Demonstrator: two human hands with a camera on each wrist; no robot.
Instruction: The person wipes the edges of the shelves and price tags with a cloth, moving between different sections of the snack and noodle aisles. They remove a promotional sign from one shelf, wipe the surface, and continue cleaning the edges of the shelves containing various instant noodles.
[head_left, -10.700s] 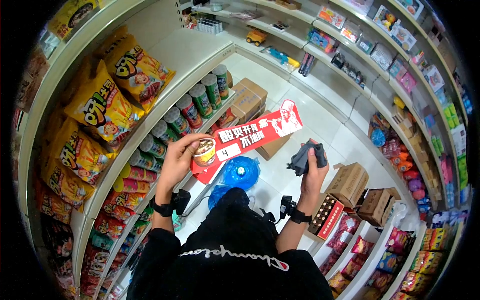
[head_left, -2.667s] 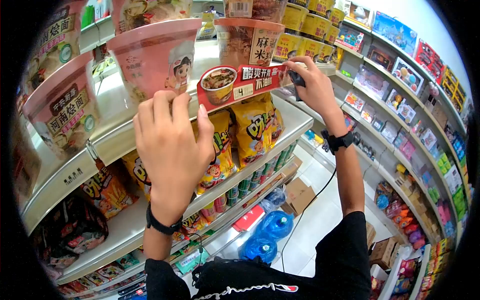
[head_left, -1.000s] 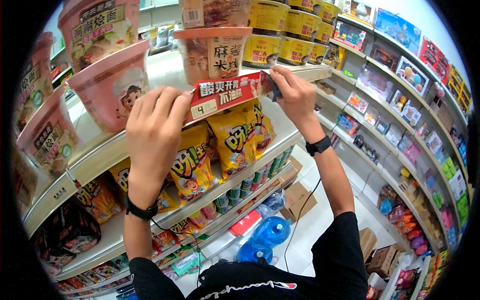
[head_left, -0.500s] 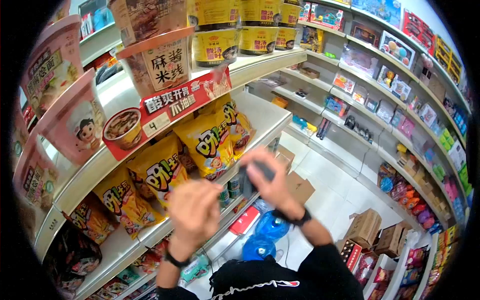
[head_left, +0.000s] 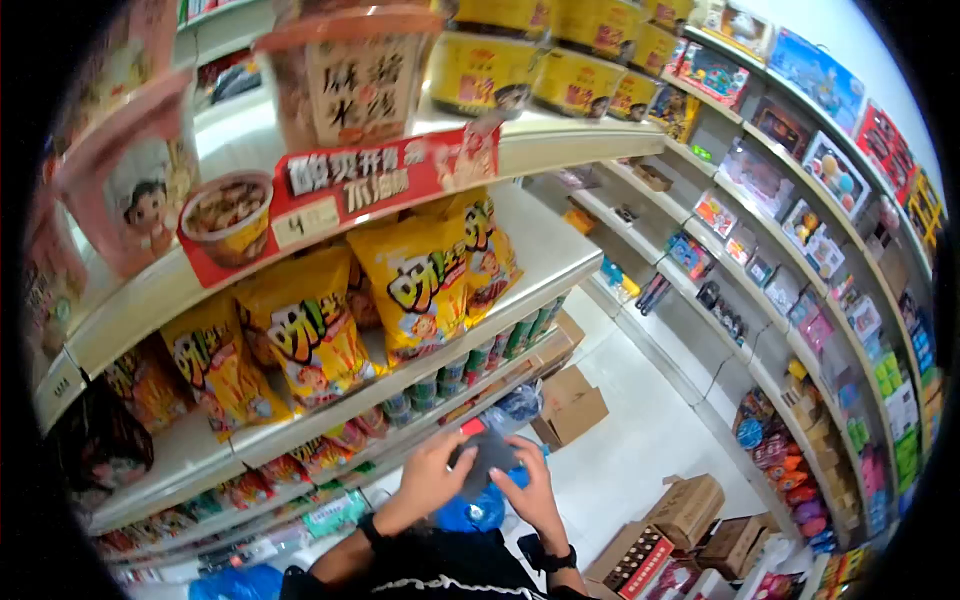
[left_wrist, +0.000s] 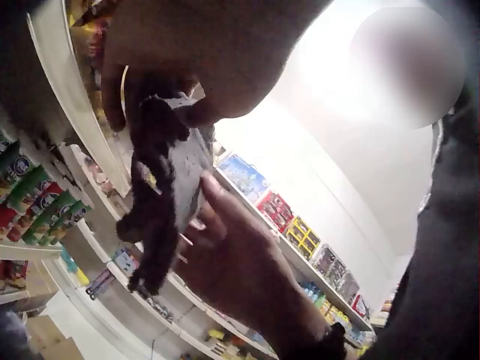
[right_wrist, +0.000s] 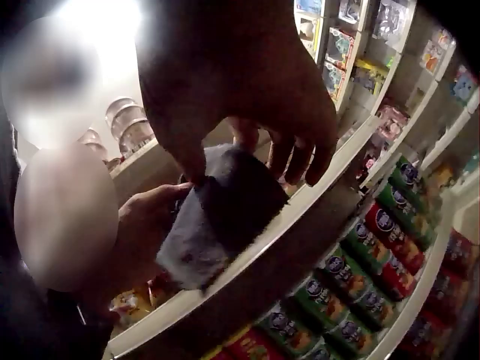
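A dark grey cloth (head_left: 488, 462) is held low in front of the body by both hands. My left hand (head_left: 428, 478) pinches one side of it, thumb on top. On the other side my right hand (head_left: 533, 492) grips it between thumb and fingers. In the right wrist view the cloth (right_wrist: 225, 214) looks folded into a pad; the left wrist view shows the cloth (left_wrist: 169, 187) hanging with a ragged dark edge. Up on the shelf's front edge sits a red sign strip (head_left: 385, 185) with a noodle-bowl picture and a "4" price label, apart from both hands.
Noodle tubs (head_left: 350, 85) stand on the shelf above the strip, yellow snack bags (head_left: 410, 285) on the shelf below. A blue water jug (head_left: 470, 515) and cardboard boxes (head_left: 570, 405) are on the floor. Toy shelves (head_left: 740, 260) line the right side.
The red sign strip, earlier in the left hand, is now on the shelf edge. Both hands have let go of it and dropped; the left has taken hold of the cloth alongside the right.
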